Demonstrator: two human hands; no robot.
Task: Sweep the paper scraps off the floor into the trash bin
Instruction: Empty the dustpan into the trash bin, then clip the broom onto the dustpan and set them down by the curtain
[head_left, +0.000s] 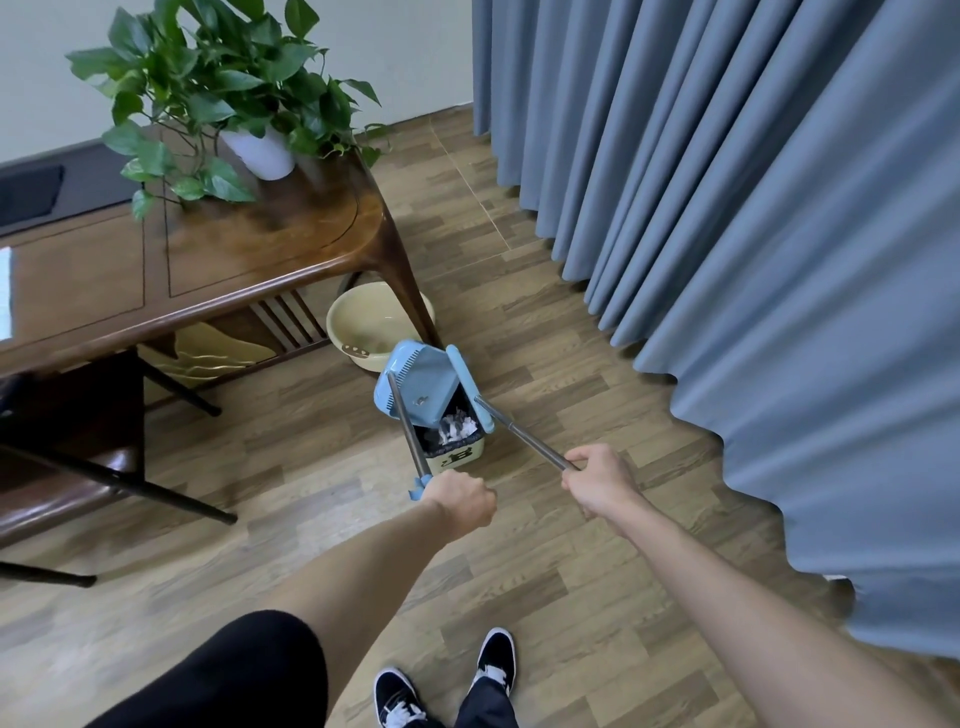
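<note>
- Head view: left hand (460, 501) has its grip closed round the dustpan (423, 382) handle; the pan is tipped over the trash bin (454, 441).
- Right hand (597, 480) has its grip closed round the broom (470, 387) handle, its head at the bin's far rim.
- Paper scraps (457, 428) lie inside the bin; a speck apparently clings to the pan.
- Advice: tilt steeper, brush downward, keep the pan's lip inside the rim.

A dark letter "B" on the trash bin (457, 457) front.
</note>
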